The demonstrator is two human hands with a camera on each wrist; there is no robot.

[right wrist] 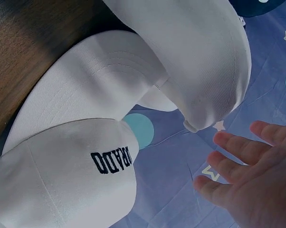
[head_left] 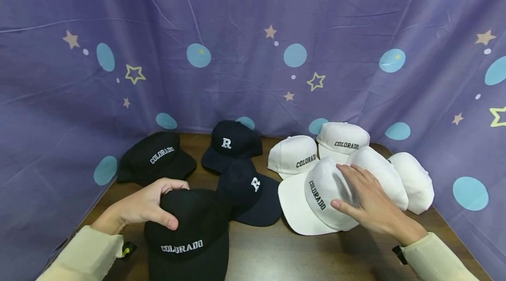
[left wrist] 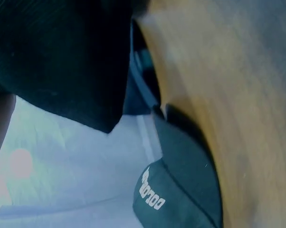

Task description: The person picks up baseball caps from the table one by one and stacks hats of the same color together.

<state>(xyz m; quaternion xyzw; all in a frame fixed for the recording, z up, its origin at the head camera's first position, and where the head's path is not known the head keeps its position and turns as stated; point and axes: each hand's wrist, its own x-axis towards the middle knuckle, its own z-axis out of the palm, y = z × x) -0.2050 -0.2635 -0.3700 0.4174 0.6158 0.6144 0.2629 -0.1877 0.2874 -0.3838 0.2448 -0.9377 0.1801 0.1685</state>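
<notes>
Left hand (head_left: pixel 148 206): we note fingers pinching black cap (head_left: pixel 193 221) | Right hand (head_left: pixel 371 199): fingers spread near white cap (head_left: pixel 326 199) | navy cap (head_left: pixel 249 195) between them | four paler caps (head_left: pixel 343 137) behind

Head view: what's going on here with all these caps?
A person's left hand grips the crown of a black COLORADO cap at the front. The right hand is open by the crown of a white COLORADO cap. Beyond and between them on the brown table are another black COLORADO cap, two navy R caps and four more white caps.
</notes>
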